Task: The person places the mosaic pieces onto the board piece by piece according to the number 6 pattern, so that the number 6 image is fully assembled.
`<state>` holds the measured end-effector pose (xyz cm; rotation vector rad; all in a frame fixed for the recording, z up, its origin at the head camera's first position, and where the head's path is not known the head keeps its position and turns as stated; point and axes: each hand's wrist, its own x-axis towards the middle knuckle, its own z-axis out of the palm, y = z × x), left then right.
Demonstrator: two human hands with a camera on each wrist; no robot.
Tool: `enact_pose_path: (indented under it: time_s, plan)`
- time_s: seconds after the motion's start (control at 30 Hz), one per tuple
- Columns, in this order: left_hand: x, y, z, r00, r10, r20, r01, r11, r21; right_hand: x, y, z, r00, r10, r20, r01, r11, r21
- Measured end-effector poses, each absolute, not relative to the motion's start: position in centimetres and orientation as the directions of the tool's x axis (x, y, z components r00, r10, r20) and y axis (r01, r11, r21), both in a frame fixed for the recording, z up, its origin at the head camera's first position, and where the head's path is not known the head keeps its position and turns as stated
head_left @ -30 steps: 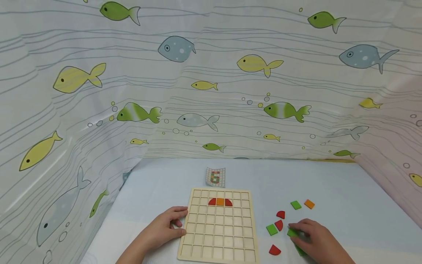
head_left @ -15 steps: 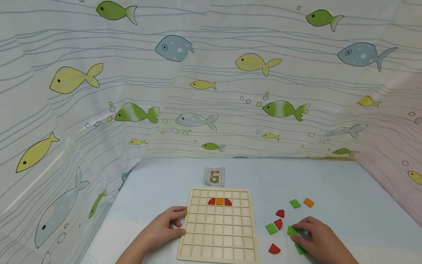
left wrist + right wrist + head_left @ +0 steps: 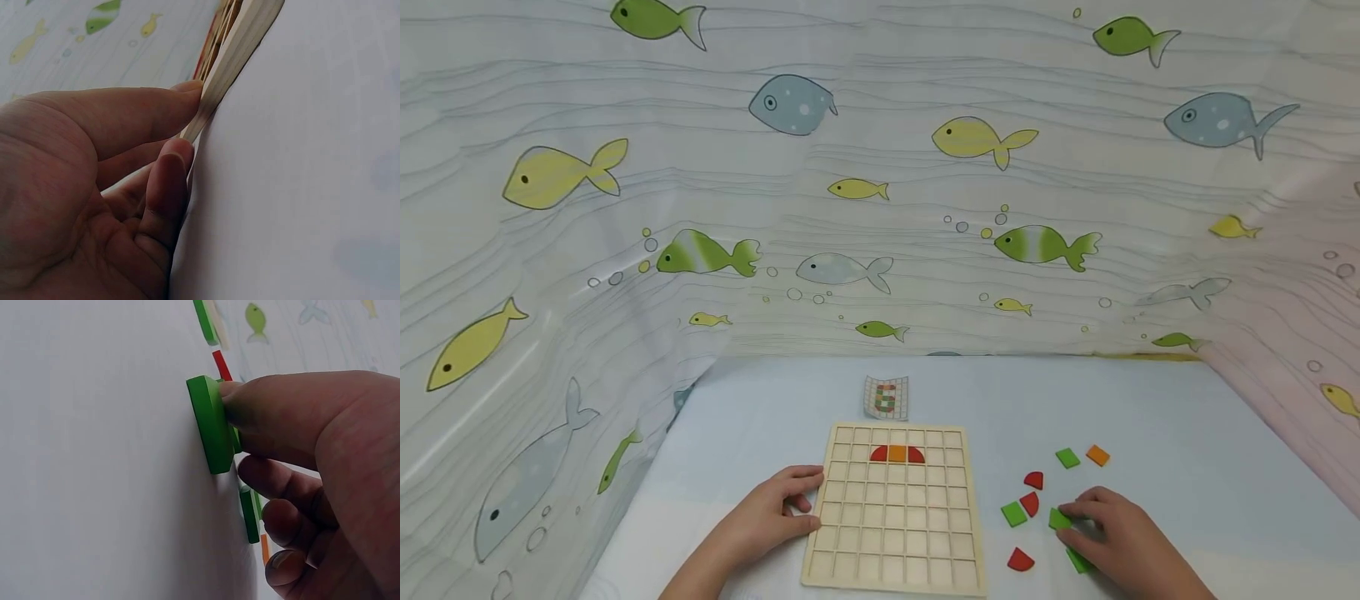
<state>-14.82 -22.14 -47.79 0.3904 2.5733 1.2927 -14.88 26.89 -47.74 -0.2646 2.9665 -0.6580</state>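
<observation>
My left hand [image 3: 772,510] lies at the left edge of a pale wooden grid board [image 3: 895,542], thumb and fingertips touching its side. A red quarter-circle [image 3: 879,454], an orange square [image 3: 897,453] and another red quarter-circle [image 3: 916,454] sit side by side in the board's second row. Right of the board, my right hand [image 3: 1108,527] pinches a green square tile [image 3: 1058,518] between thumb and index finger, close over the cloth. Another green tile [image 3: 1077,561] lies under the thumb side, partly covered, and looks large in the right wrist view [image 3: 209,428].
Red quarter-circles [image 3: 1020,559], a green tile [image 3: 1013,513], another green tile [image 3: 1067,457] and an orange tile [image 3: 1097,455] lie loose on the blue cloth. Behind the board is a small patterned card [image 3: 886,398]. A fish-print curtain [image 3: 865,167] surrounds the table.
The view has shifted slightly. My right fingers drew back a little from the green tile, uncovering more of it, then came in at its edges. The left hand stayed at the board's edge.
</observation>
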Motion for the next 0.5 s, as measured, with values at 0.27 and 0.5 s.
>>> enact_pose_path:
  time_s: [0.27, 0.5]
  plan:
    - [-14.86, -22.21, -47.51, -0.945, 0.312, -0.098, 0.112, 0.592, 0.798, -14.87, 26.6, -47.29, -0.974, -0.227, -0.027, -0.196, 0.889, -0.414]
    - [-14.72, -22.07, -47.65, -0.947, 0.303, -0.104, 0.105, 0.6, 0.793, -14.88, 26.7, -47.23, -0.97, -0.239, -0.035, -0.204, 0.887, -0.414]
